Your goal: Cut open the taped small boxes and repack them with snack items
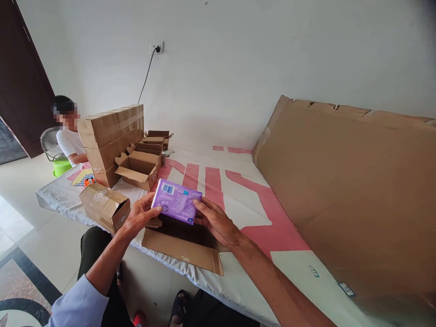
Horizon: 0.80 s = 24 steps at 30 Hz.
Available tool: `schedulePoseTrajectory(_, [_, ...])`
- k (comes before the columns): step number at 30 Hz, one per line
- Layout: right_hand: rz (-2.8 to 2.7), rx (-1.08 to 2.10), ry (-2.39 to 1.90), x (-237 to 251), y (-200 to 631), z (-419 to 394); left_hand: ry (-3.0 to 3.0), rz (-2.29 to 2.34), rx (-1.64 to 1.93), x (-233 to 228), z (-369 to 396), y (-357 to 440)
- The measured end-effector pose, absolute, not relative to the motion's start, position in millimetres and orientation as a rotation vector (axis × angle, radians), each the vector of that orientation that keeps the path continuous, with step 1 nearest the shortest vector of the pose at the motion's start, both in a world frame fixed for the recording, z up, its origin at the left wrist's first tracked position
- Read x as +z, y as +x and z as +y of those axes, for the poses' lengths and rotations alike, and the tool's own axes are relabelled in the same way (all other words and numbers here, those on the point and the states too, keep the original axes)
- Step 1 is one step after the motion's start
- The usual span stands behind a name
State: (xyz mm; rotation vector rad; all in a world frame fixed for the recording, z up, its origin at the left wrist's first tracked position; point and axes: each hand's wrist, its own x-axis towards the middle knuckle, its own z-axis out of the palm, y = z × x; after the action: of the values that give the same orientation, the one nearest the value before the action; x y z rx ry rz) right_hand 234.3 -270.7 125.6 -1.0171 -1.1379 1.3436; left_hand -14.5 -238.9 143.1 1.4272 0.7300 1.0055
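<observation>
Both my hands hold a purple plastic packet (177, 201) with a barcode on its top left corner. My left hand (139, 215) grips its left end, thumb on top. My right hand (215, 221) grips its right end. The packet hovers just above an open cardboard box (184, 249) whose flaps lie spread on a white and pink sheet (238, 190). The box's inside is dark and I cannot see what is in it.
A taped small box (105, 206) lies left of my hands. Further back stand several open empty boxes (139, 169) and a stack of sealed cartons (111, 136). A seated person (70, 136) is behind them. A big flat cardboard sheet (354, 195) leans at the right.
</observation>
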Motion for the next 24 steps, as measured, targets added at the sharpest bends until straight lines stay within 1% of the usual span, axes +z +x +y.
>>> schedulePoseTrajectory(10, [-1.071, 1.382, -1.013, 122.1, 232.1, -268.4, 1.447, 0.664, 0.936, 143.1, -235.7, -16.7])
schedulePoseTrajectory(24, [-1.091, 1.305, -0.997, 116.6, 227.7, -269.3, 1.501, 0.699, 0.86, 134.3, -225.6, -26.4])
